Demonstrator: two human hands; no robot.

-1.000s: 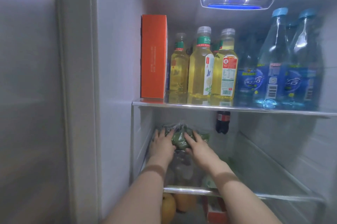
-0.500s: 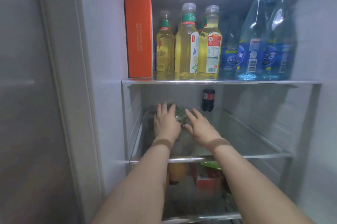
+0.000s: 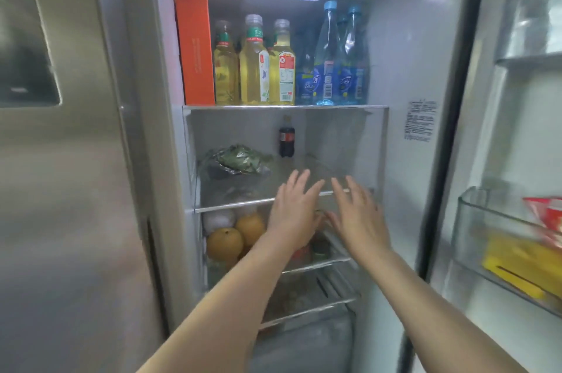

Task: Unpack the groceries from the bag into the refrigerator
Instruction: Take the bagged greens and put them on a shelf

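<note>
On the middle shelf (image 3: 349, 190), the bagged greens (image 3: 240, 161) lie far left of both hands, left hand (image 3: 293, 214) and right hand (image 3: 357, 216), spread wide, holding nothing.

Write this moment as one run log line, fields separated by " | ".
left hand: open, empty | right hand: open, empty | bag of greens: on middle shelf, left side | untouched by both hands

We stand in a home kitchen, facing an open side-by-side refrigerator (image 3: 404, 74). On its top glass shelf (image 3: 282, 106) we see an orange carton (image 3: 194, 50), yellow drink bottles (image 3: 254, 62) and blue water bottles (image 3: 327, 59). Below that shelf lie wrapped greens (image 3: 240, 161) and a small cola bottle (image 3: 286, 138); lower still sit round yellow fruits (image 3: 225, 243). Right of the shelf, the door bin (image 3: 474, 220) holds snack packets (image 3: 544, 217).
</note>
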